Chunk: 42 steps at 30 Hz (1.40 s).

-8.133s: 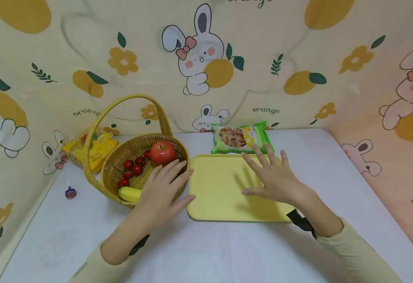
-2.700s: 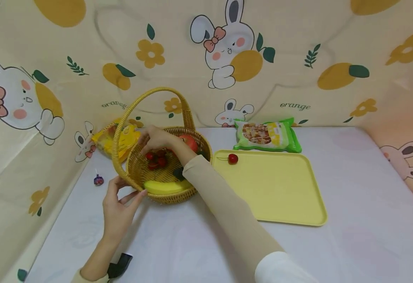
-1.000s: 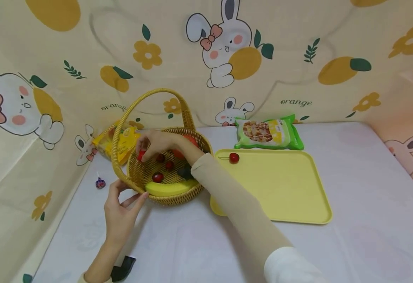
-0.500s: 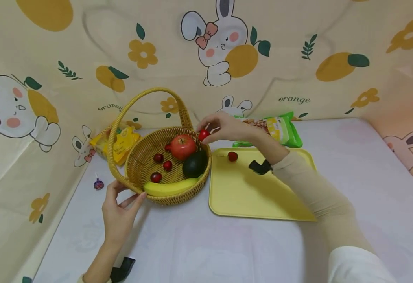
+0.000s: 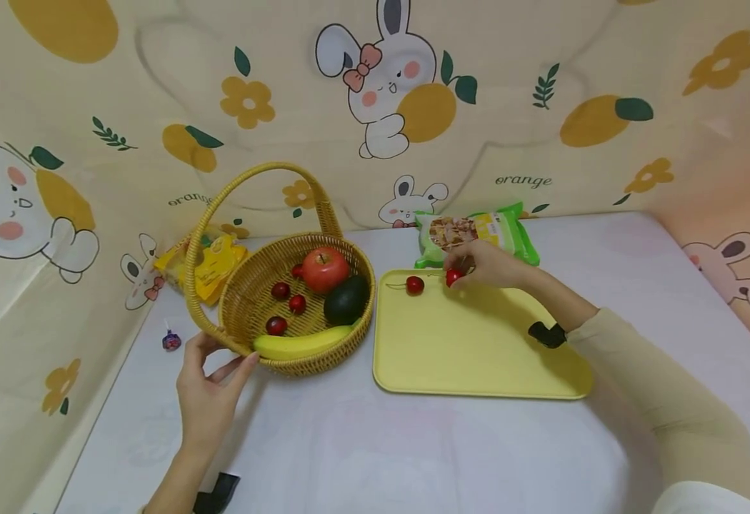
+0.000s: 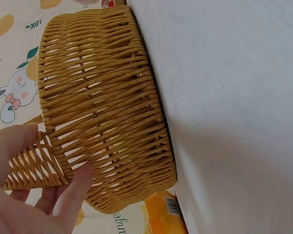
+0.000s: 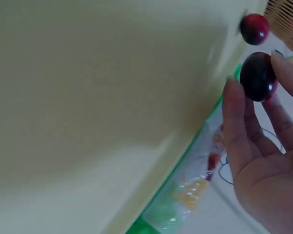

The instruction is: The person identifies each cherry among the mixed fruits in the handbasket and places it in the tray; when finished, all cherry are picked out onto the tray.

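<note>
My left hand (image 5: 211, 400) grips the rim of the wicker basket (image 5: 233, 310) at the foot of its handle; the left wrist view shows thumb and fingers around the weave (image 6: 102, 107). Inside lie several cherries (image 5: 276, 326), a red apple-like fruit (image 5: 326, 270), an avocado (image 5: 346, 300) and a banana (image 5: 301, 344). Over the far edge of the yellow tray (image 5: 478, 350), my right hand (image 5: 487, 265) pinches a cherry (image 5: 453, 277) between thumb and fingertips, seen close in the right wrist view (image 7: 258, 77). Another stemmed cherry (image 5: 415, 285) lies on the tray to its left.
A green-edged snack bag (image 5: 455, 232) lies behind the tray, partly covered by my right hand. At the back left, a yellow snack bag (image 5: 211, 260) sits behind the basket. A small wrapped lollipop (image 5: 171, 340) is on the white table (image 5: 413, 457), left of the basket.
My right hand has taken a cherry out of the basket and carried it right over the tray. Earlier, another cherry came onto the tray and my left hand took hold of the basket.
</note>
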Motion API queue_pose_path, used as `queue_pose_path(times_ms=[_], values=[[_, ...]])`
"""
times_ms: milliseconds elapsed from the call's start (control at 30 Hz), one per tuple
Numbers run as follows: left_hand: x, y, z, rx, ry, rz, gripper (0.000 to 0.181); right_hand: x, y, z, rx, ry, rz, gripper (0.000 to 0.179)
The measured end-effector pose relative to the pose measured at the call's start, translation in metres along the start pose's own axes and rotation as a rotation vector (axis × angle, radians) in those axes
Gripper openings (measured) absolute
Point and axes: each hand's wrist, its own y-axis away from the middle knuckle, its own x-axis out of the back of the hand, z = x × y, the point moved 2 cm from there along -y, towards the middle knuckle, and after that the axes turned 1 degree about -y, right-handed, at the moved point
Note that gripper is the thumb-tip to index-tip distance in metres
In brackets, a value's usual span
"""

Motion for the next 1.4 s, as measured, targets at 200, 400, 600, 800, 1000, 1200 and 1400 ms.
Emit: queue_pose_path(times_ms=[200,400,600,800,1000,1200,1400], values=[[0.002,0.001,0.0,0.014,-0.007,0.005,0.062,-0.009,0.001,0.008,-0.008,0.049,-0.004,0.025],[0.002,0.001,0.002,0.023,-0.01,0.008,0.061,-0.011,0.0,0.011,0.0,0.08,-0.003,0.024],[0.002,0.002,0.001,0.025,-0.014,0.002,0.062,-0.002,-0.001,-0.01,0.006,0.126,-0.01,0.03],[0.002,0.002,-0.001,0.021,-0.014,0.005,0.062,-0.001,-0.038,-0.073,0.177,0.076,0.01,0.026],[0.001,0.001,-0.002,0.009,-0.007,0.001,0.061,-0.035,-0.104,-0.151,0.322,-0.032,-0.134,0.026],[0.002,0.002,-0.003,0.006,0.001,0.003,0.062,-0.093,-0.165,-0.203,0.37,-0.053,-0.367,0.03],[0.001,0.0,-0.002,0.008,0.015,-0.006,0.062,-0.134,-0.192,-0.214,0.256,-0.097,-0.566,0.036]])
